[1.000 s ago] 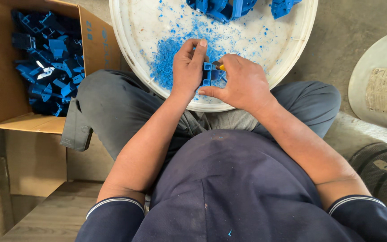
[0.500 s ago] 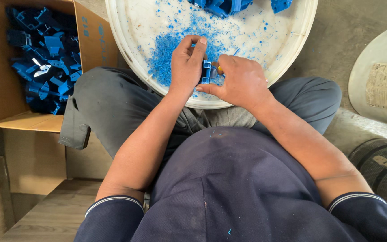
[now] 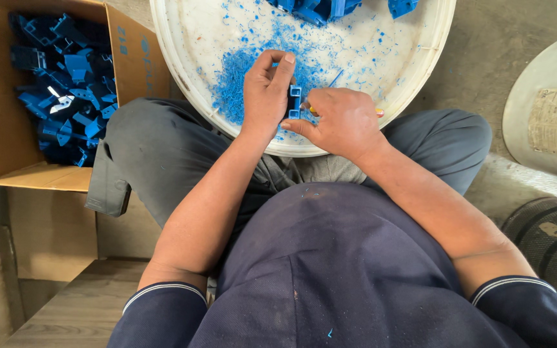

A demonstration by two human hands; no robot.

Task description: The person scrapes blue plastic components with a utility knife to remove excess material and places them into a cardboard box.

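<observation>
Left hand [image 3: 267,90]: fingers pinch a small blue plastic part [image 3: 294,102] over the near rim of the white tray [image 3: 182,77].
Right hand [image 3: 340,119]: fingers curled round a thin tool, touching the part.
Shavings [image 3: 233,84]: blue, left of the hands.
Cardboard box [image 3: 1,129]: far left, holding blue parts [image 3: 59,90].

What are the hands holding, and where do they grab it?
The left hand grips a small blue plastic part by its side. The right hand pinches its lower end and holds a thin tool, mostly hidden in the fist.
</observation>
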